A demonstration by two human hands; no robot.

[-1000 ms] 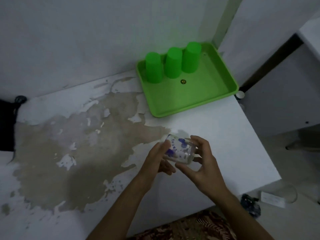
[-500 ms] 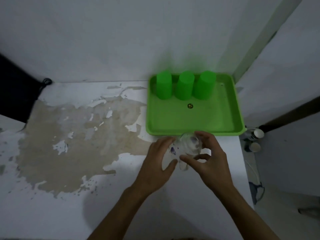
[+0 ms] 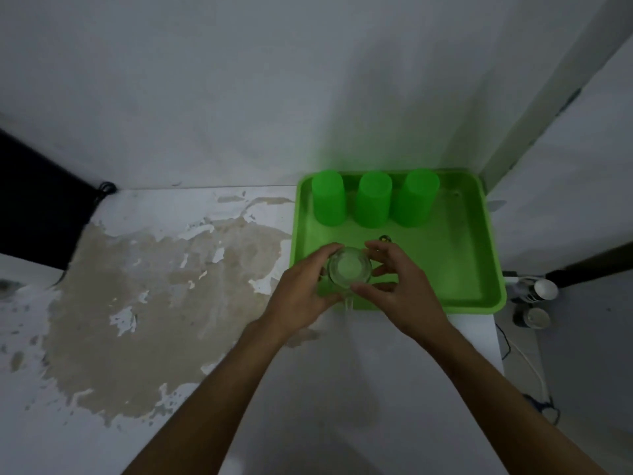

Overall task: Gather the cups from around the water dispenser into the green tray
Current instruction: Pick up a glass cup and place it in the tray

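A green tray [image 3: 472, 269] sits at the back right of the white table, against the wall. Three green cups stand upside down in a row along its far side: the left cup [image 3: 328, 197], the middle cup [image 3: 372, 199], the right cup [image 3: 415, 197]. A clear glass cup [image 3: 348, 269] is seen from above over the tray's front left part. My left hand [image 3: 301, 293] and my right hand [image 3: 400, 286] hold it from both sides. I cannot tell whether it rests on the tray floor.
The table top [image 3: 144, 303] has a large patch of peeled, brownish paint at left. A small round mark [image 3: 385, 238] lies in the tray middle. Two small white-capped containers [image 3: 544, 289] and cables sit below the table's right edge. A dark object [image 3: 34, 207] is at far left.
Both hands carried the glass cup from in front of the tray forward over the tray's front left part. The cup, tilted on its side earlier, now faces the camera end-on.
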